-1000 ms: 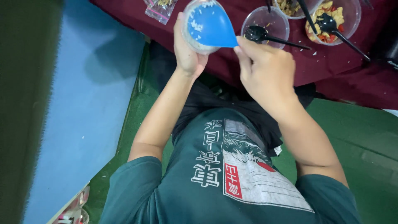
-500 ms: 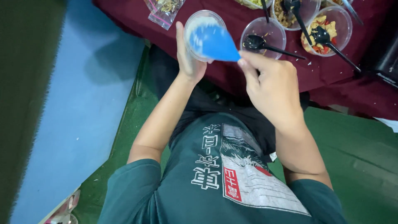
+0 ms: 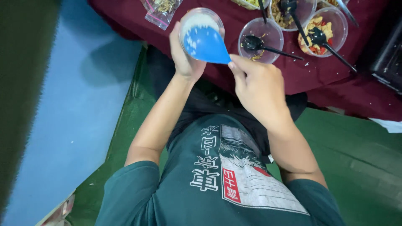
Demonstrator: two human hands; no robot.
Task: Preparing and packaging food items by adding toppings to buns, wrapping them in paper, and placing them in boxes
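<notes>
Far left: a dark green strip, then a broad blue floor area [image 3: 71,109] running top to bottom, open and bare. A green mat [image 3: 125,125] borders it and reappears at lower right, also open.

Top left of the table: a clear zip bag [image 3: 161,10] with dried contents lies at the edge of the maroon tablecloth [image 3: 234,83], whose near edge hangs just beyond the hands.

Left hand [image 3: 184,58]: wrapped around the side of a clear round container [image 3: 201,21], holding it tilted toward the camera above the table edge. White grains show inside.

Blue paddle spoon [image 3: 206,44]: its blade lies across the container's mouth, flecked with white grains.

Right hand [image 3: 255,86]: fingers closed narrowly on the spoon's short handle end, close beside the left hand.

Right of the hands: a clear bowl [image 3: 259,39] with a black spoon [image 3: 268,47], nearly empty; further bowls with mixed food and black spoons behind; a dark box [image 3: 387,50] at far right.

Change from half a second earlier: the container, spoon and both hands sit lower and nearer the body; grips unchanged.
</notes>
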